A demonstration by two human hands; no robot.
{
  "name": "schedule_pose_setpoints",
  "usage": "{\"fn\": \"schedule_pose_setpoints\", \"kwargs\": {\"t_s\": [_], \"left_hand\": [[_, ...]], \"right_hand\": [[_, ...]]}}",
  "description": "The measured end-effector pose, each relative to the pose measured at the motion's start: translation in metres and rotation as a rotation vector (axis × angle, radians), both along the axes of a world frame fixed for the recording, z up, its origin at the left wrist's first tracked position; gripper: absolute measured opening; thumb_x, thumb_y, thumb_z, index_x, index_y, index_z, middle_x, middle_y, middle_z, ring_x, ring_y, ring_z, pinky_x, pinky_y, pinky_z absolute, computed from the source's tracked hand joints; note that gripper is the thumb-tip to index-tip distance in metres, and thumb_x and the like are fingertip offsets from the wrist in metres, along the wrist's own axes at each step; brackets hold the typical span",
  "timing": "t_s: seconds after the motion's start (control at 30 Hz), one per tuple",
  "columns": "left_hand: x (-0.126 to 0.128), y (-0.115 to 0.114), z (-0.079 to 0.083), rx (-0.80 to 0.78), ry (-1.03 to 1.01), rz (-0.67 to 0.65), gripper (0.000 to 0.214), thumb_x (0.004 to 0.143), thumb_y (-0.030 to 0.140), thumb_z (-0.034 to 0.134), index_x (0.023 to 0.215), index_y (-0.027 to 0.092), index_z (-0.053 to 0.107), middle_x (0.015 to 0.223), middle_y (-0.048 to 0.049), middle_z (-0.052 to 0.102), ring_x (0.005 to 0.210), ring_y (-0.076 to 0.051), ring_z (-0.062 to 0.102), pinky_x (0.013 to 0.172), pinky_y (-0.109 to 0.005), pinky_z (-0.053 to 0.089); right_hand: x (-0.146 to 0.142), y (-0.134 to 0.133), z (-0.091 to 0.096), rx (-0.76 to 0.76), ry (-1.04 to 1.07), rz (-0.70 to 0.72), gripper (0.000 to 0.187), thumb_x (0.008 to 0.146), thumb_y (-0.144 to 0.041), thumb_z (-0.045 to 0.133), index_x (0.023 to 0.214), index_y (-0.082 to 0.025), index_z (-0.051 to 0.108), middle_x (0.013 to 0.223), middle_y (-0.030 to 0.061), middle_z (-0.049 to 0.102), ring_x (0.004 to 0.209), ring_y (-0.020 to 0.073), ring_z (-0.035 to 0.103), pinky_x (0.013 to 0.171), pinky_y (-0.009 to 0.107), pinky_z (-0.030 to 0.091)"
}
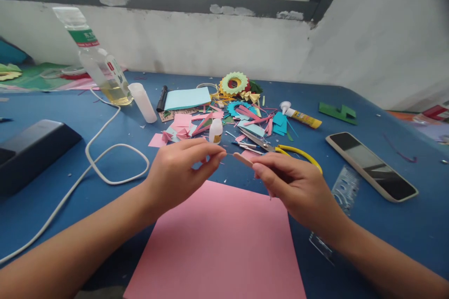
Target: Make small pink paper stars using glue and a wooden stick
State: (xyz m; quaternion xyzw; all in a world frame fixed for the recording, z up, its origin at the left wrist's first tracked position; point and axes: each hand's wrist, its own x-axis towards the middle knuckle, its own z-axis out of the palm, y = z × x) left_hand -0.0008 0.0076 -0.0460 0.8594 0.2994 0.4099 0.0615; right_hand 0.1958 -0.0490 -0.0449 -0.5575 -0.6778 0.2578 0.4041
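Observation:
My left hand (184, 166) is closed in a pinch above the far edge of a pink paper sheet (228, 247). A thin pale sliver, too small to name, runs from its fingertips toward my right hand (293, 180). That hand grips a narrow, flat, pale pinkish strip (242, 160) between thumb and fingers, its free end pointing left. Just behind the left fingertips stands a small white bottle (216, 131). Scissors with yellow handles (298, 152) lie behind my right hand, which partly hides them. A clear plastic ruler (345, 189) is beside the right wrist.
Coloured paper scraps (196, 124) and folded paper rings (234, 84) fill the back middle. A glass bottle (105, 72), a white cylinder (142, 103) and a white cable (94, 163) are left. A yellow glue tube (305, 119) and a phone (372, 166) lie right.

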Motion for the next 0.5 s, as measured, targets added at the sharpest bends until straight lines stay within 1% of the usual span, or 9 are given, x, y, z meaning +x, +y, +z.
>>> {"fn": "schedule_pose_setpoints", "kwargs": {"t_s": [0.1,0.2,0.37,0.5], "left_hand": [[-0.0013,0.0008,0.0044,-0.053,-0.08,0.036,0.008,0.082,0.018,0.058,0.079,0.018,0.066,0.073,0.0006,0.069,0.058,-0.007,0.058,0.055,-0.017,0.049],[-0.0004,0.0008,0.0049,-0.126,-0.152,0.016,0.003,0.079,0.017,0.062,0.078,0.018,0.064,0.074,0.0014,0.068,0.058,-0.007,0.057,0.052,-0.015,0.048],[0.0018,-0.0001,0.0023,-0.207,-0.143,-0.085,0.009,0.075,0.015,0.067,0.07,0.016,0.059,0.066,0.0021,0.063,0.057,-0.006,0.055,0.051,-0.015,0.047],[0.0019,-0.0014,0.0027,-0.224,-0.119,-0.103,0.015,0.073,0.021,0.07,0.066,0.016,0.058,0.06,0.0026,0.06,0.052,-0.007,0.051,0.05,-0.017,0.046]], "right_hand": [[0.0015,0.0014,0.0017,-0.028,0.057,-0.042,0.019,0.082,-0.028,0.053,0.083,-0.018,0.069,0.058,-0.0006,0.055,0.042,0.008,0.045,0.037,0.021,0.037],[0.0016,0.0018,0.0022,-0.03,0.076,-0.038,0.019,0.081,-0.028,0.053,0.081,-0.018,0.069,0.057,-0.0012,0.053,0.043,0.008,0.045,0.038,0.021,0.037],[-0.0001,-0.0007,0.0032,-0.019,0.069,0.027,0.019,0.083,-0.026,0.051,0.087,-0.02,0.069,0.057,-0.0018,0.053,0.043,0.0079,0.043,0.039,0.021,0.036],[-0.0002,-0.0022,0.0027,-0.002,0.039,0.06,0.018,0.084,-0.026,0.051,0.084,-0.023,0.069,0.057,-0.0014,0.054,0.045,0.0092,0.044,0.04,0.022,0.036]]}}
